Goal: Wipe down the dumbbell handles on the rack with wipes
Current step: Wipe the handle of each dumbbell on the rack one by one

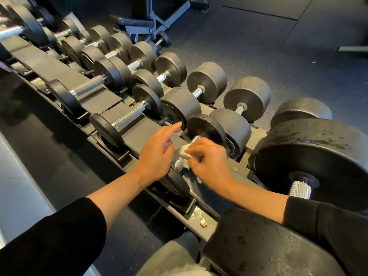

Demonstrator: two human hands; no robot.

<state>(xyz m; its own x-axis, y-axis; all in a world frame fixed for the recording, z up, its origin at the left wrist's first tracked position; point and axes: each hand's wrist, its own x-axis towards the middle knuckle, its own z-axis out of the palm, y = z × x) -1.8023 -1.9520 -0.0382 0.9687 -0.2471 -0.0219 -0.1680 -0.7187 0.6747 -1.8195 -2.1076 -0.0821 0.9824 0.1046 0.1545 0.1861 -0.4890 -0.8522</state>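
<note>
— Where are you standing?

— In a gym, in the weights area. In front of me runs a long angled rack [59, 64] lined with black round-headed dumbbells [127, 116] with knurled chrome handles, light ones on my left and heavy ones on my right.

— Anything else that shows it?

— The floor [278, 46] is dark speckled rubber matting laid in big tiles, and behind the rack stands the steel frame of a bench [157, 18] on small wheels.

A dark rubber tile floor [258, 36] fills the upper right. On it, at the top centre, stands a grey steel bench frame [157, 14] with a small wheel [162, 37] at its base. A pale flat object [353, 48] lies right of the frame, at the picture's edge.
</note>
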